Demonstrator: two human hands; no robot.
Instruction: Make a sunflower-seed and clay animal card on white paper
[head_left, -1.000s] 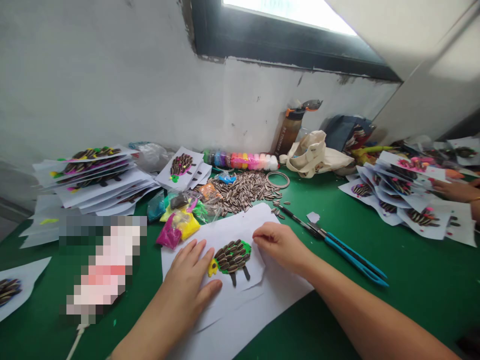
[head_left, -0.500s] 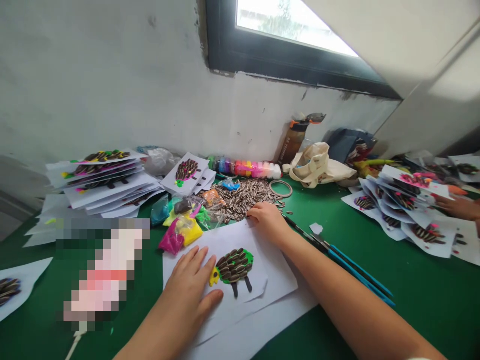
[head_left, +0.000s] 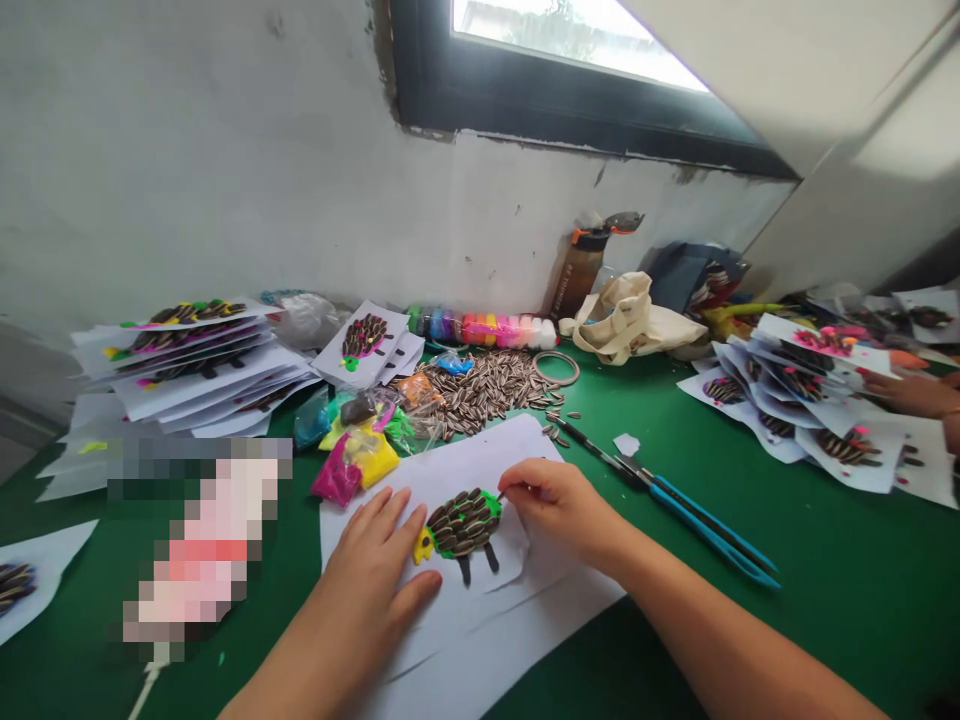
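Observation:
My left hand lies on the white paper, fingers spread, beside the yellow clay head of a bird-like picture. Its green clay body is covered with rows of sunflower seeds and has two dark legs. At the green tail end, my right hand pinches a small dark sunflower seed between thumb and finger, close to the clay. Behind the paper a heap of striped sunflower seeds is spread on the green table. Bags of coloured clay lie at the paper's far left corner.
Finished-looking seed pictures are stacked at left and right. Blue-handled tweezers and a black pen lie right of the paper. A bottle, cloth bag and tape ring stand behind. Another person's hand is at far right.
My right hand has come back from the seed heap to the picture's tail, with a seed in its fingertips. My left hand stays flat on the paper.

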